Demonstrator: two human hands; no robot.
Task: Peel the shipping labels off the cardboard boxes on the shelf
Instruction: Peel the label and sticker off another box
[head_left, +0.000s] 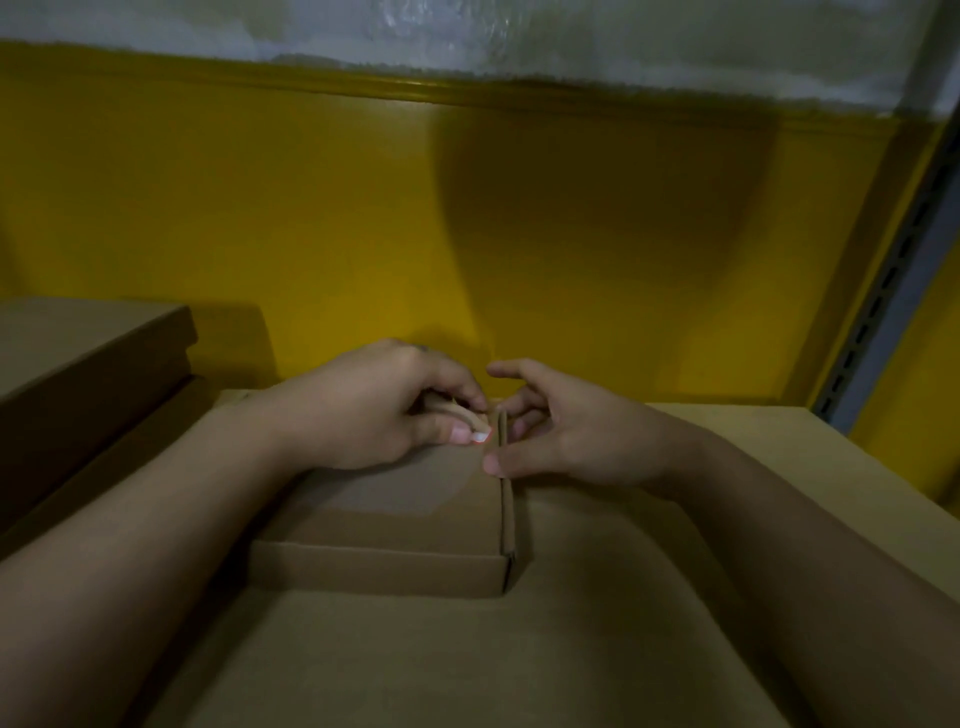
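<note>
Big carton (467, 665), left hand (363, 410), curled label (467, 417)

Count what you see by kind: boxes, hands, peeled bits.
Cardboard boxes: 4 (small box, large box beneath it, upper left box, lower left box)
Hands: 2 (left hand, right hand)
Curled strip pinched by left hand: 1
Total: 7
</note>
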